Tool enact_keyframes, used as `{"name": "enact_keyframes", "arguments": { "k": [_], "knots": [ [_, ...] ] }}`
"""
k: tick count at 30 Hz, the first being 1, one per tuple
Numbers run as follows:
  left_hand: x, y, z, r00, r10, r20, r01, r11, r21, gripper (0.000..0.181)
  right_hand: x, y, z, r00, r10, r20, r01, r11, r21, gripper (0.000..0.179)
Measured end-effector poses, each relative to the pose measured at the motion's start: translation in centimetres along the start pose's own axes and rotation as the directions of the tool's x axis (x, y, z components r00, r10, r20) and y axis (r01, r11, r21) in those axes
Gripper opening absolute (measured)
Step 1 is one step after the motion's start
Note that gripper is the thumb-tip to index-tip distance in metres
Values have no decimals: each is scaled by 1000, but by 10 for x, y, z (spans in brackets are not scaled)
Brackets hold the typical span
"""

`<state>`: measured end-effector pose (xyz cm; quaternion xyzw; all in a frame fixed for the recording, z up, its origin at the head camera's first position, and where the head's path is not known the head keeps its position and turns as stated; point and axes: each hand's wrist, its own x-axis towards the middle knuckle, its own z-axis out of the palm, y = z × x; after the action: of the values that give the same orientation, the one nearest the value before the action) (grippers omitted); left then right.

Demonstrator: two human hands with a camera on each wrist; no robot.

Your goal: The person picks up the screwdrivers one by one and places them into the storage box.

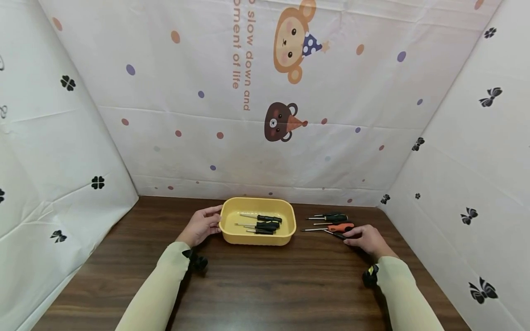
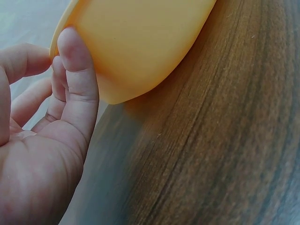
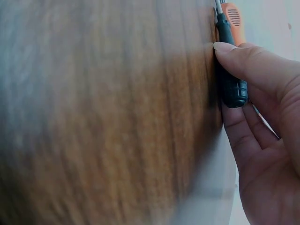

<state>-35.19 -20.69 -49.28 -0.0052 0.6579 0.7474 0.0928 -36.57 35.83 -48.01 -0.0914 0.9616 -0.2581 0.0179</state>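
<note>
A yellow plastic basin (image 1: 257, 239) stands near the back of the table with several black-handled screwdrivers (image 1: 269, 219) lying inside. My left hand (image 1: 201, 225) holds its left end; in the left wrist view the thumb meets the rim and the fingers lie against the outer wall. To the right, my right hand (image 1: 366, 239) pinches a black-handled screwdriver (image 3: 230, 86) by its handle, thumb on the near side. Just behind that handle lies an orange-handled screwdriver (image 1: 341, 227). Farther back are screwdrivers with dark handles (image 1: 336, 218). Most blades point left.
The brown wooden table (image 1: 256, 285) reaches back to a white printed cloth wall (image 1: 232, 151). Similar cloth hangs along the left (image 1: 37, 156) and right (image 1: 447, 170) sides. Each wrist carries a small black device.
</note>
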Motion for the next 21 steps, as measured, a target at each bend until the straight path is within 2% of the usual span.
{"name": "enact_keyframes", "arguments": {
  "k": [12,21],
  "knots": [
    [0,0,-1,1000,-6,-14,6,1000,12,56,-2,1,4,1000,14,-12,-14,1000,-4,20],
    [0,2,0,1000,-12,-20,12,1000,13,56,-3,1,3,1000,-14,-2,14,1000,2,20]
  ]
}}
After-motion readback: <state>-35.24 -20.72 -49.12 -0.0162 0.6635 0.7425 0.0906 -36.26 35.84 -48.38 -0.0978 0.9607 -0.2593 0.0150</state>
